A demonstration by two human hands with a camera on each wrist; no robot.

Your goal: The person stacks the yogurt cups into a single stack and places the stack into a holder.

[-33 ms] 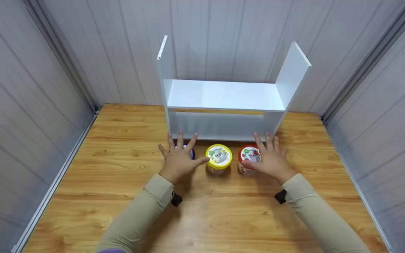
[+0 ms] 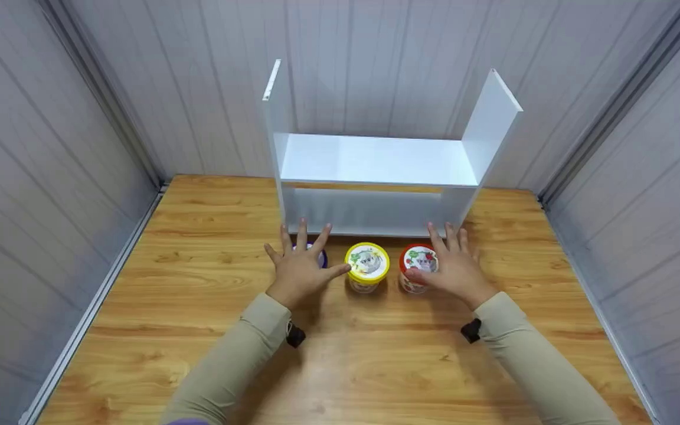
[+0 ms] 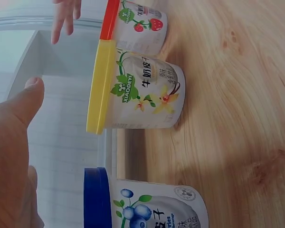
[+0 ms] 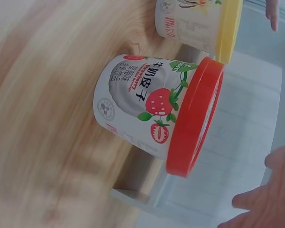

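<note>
Legibly, yellow-lidded tub [image 3: 145, 92] reads "XIAODEYI"; red-lidded tub [image 4: 149, 107], "Strawberry".

A white shelf [image 2: 393, 156] stood on the brown wooden worktop [image 2: 375, 366], near the back wall [image 2: 375, 65]. It had two tall sides [image 2: 493, 127]. A left wall [image 2: 39, 177] and right wall [image 2: 635, 177] stood there too, with grey strips [image 2: 103, 88] in the corners.
</note>
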